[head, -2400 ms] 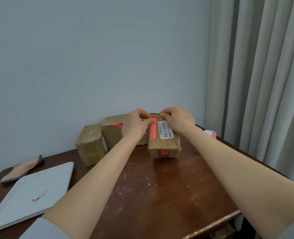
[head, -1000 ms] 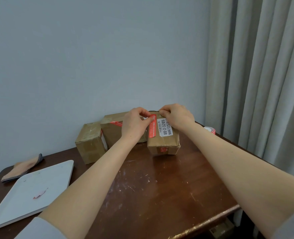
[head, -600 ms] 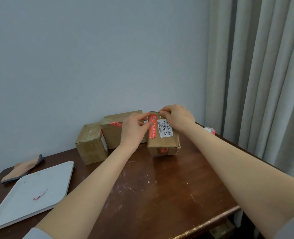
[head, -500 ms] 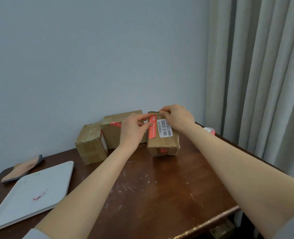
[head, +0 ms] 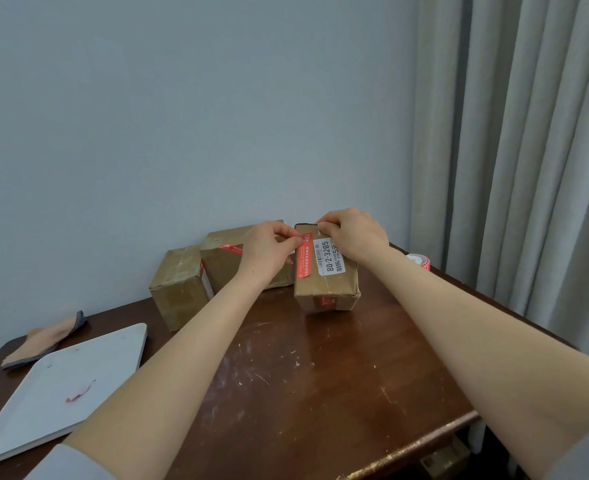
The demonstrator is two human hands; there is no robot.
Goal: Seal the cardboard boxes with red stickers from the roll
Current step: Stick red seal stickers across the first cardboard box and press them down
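- Since half a second ago the left hand [head: 263, 252] has closed up. Its fingers [head: 291, 241], then spread beside the long red sticker [head: 303, 261], now pinch that sticker's far end between thumb and forefinger.
- The narrow brown cardboard box [head: 334, 282] has kept its place on the dark brown wooden counter [head: 320, 375], and the right hand [head: 355, 237] has stayed at its far top edge.
- The long red sticker runs lengthwise along the top of this box, just left of the box's white printed label [head: 327, 256]. Its near part lies flat, and its far corner looks turned up at the pinch.
- The right hand's fingers [head: 324, 227] are curled and clamped on the narrow box's far top edge.
- A small red sticker [head: 327, 301] sits on the narrow box's near face.
- Close against the narrow box's left side stands a larger brown cardboard box [head: 230, 271]; whether they touch cannot be told. Left of that is a smaller taped cardboard box [head: 179, 289].
- Right of the narrow box, behind the right forearm, lies the roll of red stickers [head: 419, 262].
- Well left of the narrow box and nearer the camera is a white rectangular tray [head: 61, 368] holding a red paper scrap [head: 80, 393], with a tan grey-edged cloth [head: 44, 341] beyond it.
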